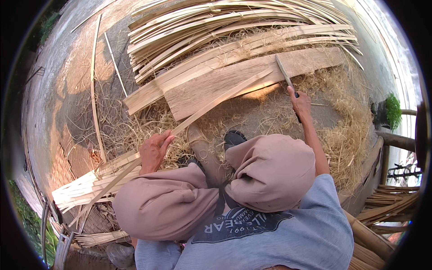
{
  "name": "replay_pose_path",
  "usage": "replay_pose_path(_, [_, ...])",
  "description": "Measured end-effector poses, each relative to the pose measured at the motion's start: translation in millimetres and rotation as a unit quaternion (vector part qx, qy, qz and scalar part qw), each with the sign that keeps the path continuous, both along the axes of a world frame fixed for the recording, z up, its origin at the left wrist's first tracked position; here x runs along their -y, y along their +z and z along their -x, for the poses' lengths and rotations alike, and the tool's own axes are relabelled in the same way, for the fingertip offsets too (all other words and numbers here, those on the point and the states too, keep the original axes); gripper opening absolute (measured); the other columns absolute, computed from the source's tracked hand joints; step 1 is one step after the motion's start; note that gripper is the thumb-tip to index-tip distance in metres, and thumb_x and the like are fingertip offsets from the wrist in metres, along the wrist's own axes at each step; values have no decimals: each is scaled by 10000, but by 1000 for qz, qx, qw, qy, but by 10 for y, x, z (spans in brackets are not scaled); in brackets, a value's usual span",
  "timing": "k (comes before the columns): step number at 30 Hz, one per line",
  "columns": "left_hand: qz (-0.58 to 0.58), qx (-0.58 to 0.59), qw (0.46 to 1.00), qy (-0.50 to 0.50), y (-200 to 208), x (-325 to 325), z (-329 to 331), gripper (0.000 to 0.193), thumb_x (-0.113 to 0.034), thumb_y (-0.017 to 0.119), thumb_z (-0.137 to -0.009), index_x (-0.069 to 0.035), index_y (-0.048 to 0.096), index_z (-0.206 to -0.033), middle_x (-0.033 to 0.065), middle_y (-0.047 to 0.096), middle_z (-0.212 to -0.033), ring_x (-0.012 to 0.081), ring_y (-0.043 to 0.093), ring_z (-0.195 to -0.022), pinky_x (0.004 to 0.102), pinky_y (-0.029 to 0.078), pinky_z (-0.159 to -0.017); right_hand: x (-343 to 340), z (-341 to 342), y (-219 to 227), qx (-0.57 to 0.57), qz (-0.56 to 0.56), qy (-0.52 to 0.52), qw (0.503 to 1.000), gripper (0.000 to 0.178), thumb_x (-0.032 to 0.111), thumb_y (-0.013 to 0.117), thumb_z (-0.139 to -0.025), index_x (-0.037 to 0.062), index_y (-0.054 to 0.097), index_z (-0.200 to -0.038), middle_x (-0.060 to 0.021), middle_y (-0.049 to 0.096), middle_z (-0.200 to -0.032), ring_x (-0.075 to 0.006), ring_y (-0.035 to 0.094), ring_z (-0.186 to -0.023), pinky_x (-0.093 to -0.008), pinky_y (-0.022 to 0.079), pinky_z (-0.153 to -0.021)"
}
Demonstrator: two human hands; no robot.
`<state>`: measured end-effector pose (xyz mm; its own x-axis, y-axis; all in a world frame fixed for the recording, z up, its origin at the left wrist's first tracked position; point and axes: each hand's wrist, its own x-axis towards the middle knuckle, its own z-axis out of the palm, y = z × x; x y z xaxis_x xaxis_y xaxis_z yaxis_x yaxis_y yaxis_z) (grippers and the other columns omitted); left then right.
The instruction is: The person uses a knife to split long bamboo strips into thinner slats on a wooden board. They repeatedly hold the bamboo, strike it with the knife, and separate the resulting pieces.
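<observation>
My left hand (154, 150) is closed round a long pale bamboo strip (220, 100), just in front of my left knee. The strip slants up to the right, and its far end lies over a flat wooden plank (193, 96). A strip also slopes down to the left behind the hand; I cannot tell if it is the same piece. My right hand (300, 104) grips the dark handle of a knife (283, 71). Its blade points away from me, over the plank's right part, a little right of the strip's far end.
Beyond the plank lies a big pile of bamboo strips (180, 40). Curly shavings (346, 121) cover the ground on the right and around my feet. More strips (85, 186) are stacked at left. A potted green plant (393, 110) and bamboo poles (396, 141) stand at right.
</observation>
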<state>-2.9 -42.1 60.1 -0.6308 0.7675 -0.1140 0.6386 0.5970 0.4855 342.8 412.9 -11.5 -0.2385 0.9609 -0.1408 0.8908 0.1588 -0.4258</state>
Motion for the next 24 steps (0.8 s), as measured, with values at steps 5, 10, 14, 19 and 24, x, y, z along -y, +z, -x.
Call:
replay_pose_path(5, [61, -22, 998, -16, 729, 274, 353, 334, -462, 678, -977, -255, 776, -1221, 70, 605, -766, 269, 617, -703, 405, 458, -649, 497, 639, 119, -93, -409, 10, 908, 634, 605, 564, -1001, 10, 780, -972, -216, 717, -819, -390, 707, -793, -460, 545, -795])
replay_pose_path(10, [39, -39, 998, 19, 1211, 731, 613, 392, -417, 761, -914, -202, 773, -1241, 36, 647, -809, 200, 609, -682, 381, 487, -669, 1273, 1608, 699, -219, -194, 408, 865, 551, 586, 655, -955, 50, 784, -960, -138, 728, -796, -328, 709, -762, -437, 539, -774])
replay_pose_path(14, [-127, -373, 903, 171, 1131, 1158, 637, 268, -289, 739, -967, -104, 777, -1157, 89, 692, -947, 249, 626, -988, 389, 498, -847, 1600, 2158, 897, -50, 145, 426, 892, 609, 666, 738, -850, 59, 766, -888, -93, 697, -692, -279, 693, -698, -424, 518, -701])
replay_pose_path(19, [-574, 230, 620, 482, 189, 854, 295, 767, -545, 633, -1014, 7, 385, -1485, 179, 494, -1380, 270, 567, -1155, 412, 523, -1025, 2095, 2377, 801, -133, 97, 408, 898, 666, 720, 739, -819, 55, 712, -787, -105, 657, -633, -281, 632, -605, -411, 488, -652])
replay_pose_path(24, [-558, 403, 658, 306, -133, 440, 214, 583, -379, 680, -1022, 42, 518, -1390, 212, 611, -1355, 252, 659, -1131, 390, 591, -986, 2365, 2392, 618, -127, 42, 425, 895, 648, 717, 738, -821, 70, 717, -793, -106, 671, -644, -323, 643, -657, -464, 494, -672])
